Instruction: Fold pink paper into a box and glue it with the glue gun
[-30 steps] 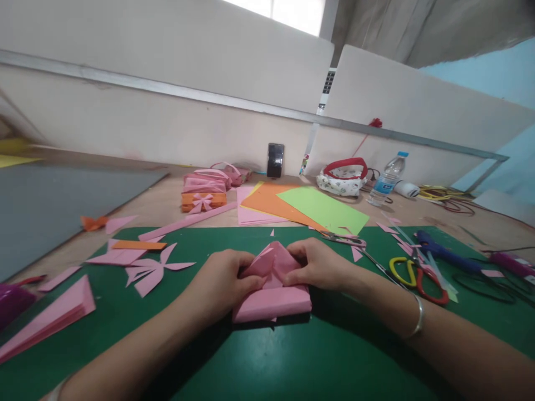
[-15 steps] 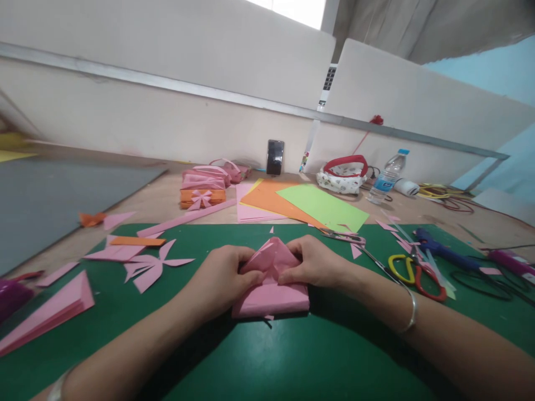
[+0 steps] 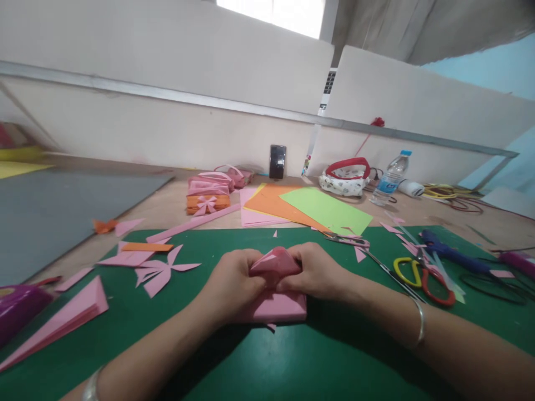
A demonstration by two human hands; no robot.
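A folded pink paper piece [image 3: 278, 308] rests on the green cutting mat [image 3: 267, 362], directly before me. Its upper end is bent into a pointed flap that curls over toward me. My left hand [image 3: 238, 281] grips the left side of this end, thumb pressed on the front. On the other side my right hand [image 3: 315, 273] pinches it the same way, the two thumbs close together. The fingers behind the paper are hidden. A small pink scrap [image 3: 271, 327] lies at the paper's near edge.
Pink cut-outs [image 3: 161, 270] and a folded pink sheet [image 3: 62, 317] lie left. Scissors [image 3: 437, 284], thread snips [image 3: 346, 239] and a blue glue gun [image 3: 451, 250] lie right. Behind are coloured sheets [image 3: 326, 206], pink-and-orange paper bags [image 3: 209, 192], a phone [image 3: 277, 162] and a water bottle [image 3: 390, 178].
The paper's upper flap, which pointed up, is now folded down and rounder, leaning toward me. Both hands keep their grip, with the thumbs nearer each other. My view has shifted slightly.
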